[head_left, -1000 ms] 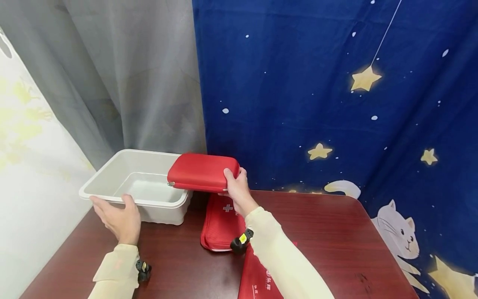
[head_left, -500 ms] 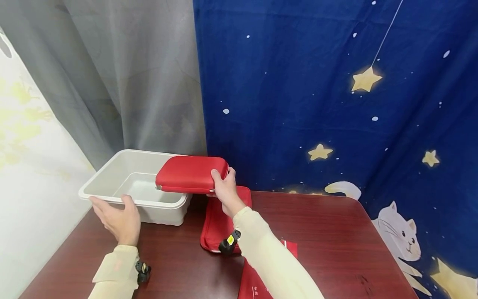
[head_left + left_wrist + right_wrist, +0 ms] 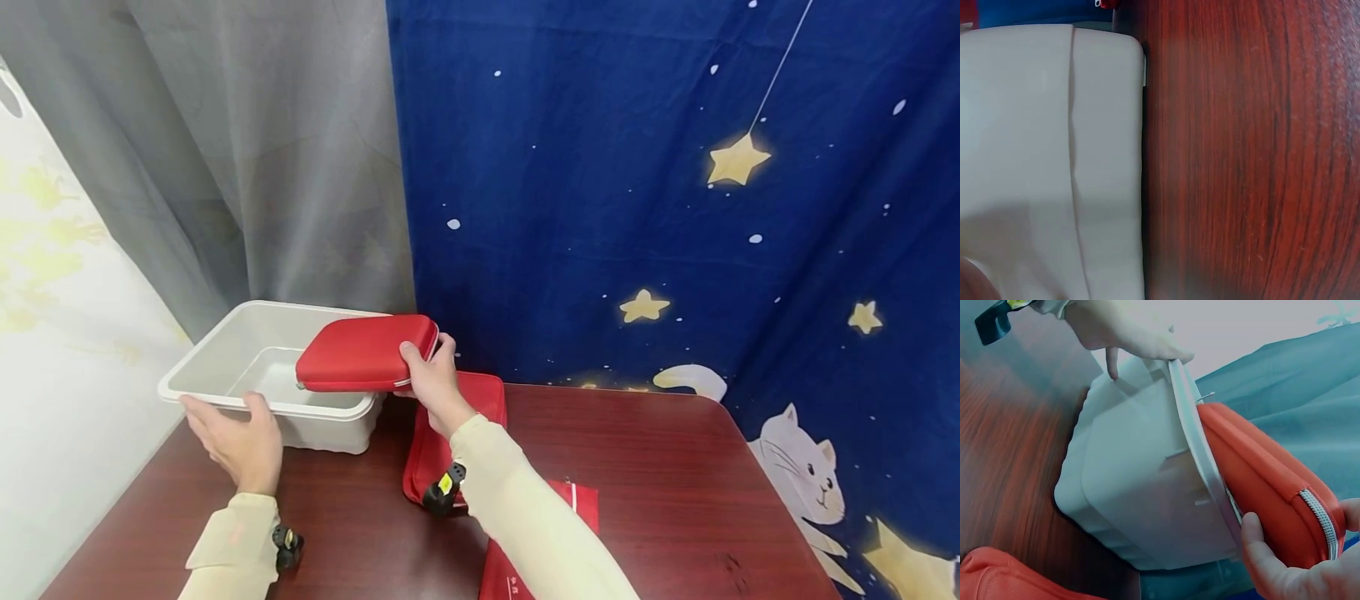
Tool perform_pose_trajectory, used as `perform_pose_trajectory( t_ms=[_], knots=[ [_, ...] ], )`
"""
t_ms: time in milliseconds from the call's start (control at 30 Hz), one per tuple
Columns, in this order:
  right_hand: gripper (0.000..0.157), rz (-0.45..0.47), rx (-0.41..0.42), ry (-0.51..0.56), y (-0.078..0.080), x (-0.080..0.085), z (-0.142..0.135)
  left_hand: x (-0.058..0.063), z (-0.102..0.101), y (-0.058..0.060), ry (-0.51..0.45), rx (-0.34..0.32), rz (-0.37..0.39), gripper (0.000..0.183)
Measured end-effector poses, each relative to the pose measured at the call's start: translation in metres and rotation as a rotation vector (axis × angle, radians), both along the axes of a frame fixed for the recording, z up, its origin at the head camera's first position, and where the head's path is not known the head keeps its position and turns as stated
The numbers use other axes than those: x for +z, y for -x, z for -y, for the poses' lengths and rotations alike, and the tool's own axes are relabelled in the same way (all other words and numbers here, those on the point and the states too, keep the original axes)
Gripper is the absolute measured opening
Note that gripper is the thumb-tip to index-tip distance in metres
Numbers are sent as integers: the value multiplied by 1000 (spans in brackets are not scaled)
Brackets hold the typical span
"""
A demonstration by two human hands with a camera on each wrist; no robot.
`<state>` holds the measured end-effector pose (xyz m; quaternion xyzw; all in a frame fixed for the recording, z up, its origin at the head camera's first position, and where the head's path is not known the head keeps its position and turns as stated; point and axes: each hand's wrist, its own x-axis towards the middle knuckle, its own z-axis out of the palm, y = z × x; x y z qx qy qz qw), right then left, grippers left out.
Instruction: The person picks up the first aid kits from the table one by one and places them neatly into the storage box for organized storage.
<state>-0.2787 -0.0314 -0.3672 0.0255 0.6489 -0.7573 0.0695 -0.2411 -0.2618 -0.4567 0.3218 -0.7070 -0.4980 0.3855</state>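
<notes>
One rounded red zippered fabric case (image 3: pixel 363 354), held above the right end of a pale rectangular plastic bin (image 3: pixel 322 429).
The right hand (image 3: pixel 435 379) has thumb and fingers clamped on the case's end; the left hand (image 3: pixel 240 442) touches the bin's front rim, thumb and fingers apart, on a red-brown wood-grained table (image 3: pixel 637 467).

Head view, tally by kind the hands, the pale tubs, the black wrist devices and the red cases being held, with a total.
Hands: 2, left hand and right hand
Pale tub: 1
Black wrist devices: 2, left device and right device
Held red case: 1
Total: 6
</notes>
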Motion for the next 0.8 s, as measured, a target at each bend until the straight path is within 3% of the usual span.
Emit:
perform_pose_trajectory(
  t_ms=[367,800],
  knots=[
    [60,-18,11,-33,-3,-1,15,-2,1,-2,-4,9,7,79],
    [57,-39,-46,-112,-2,-3,32,-1,0,-2,11,10,3,79]
  ],
)
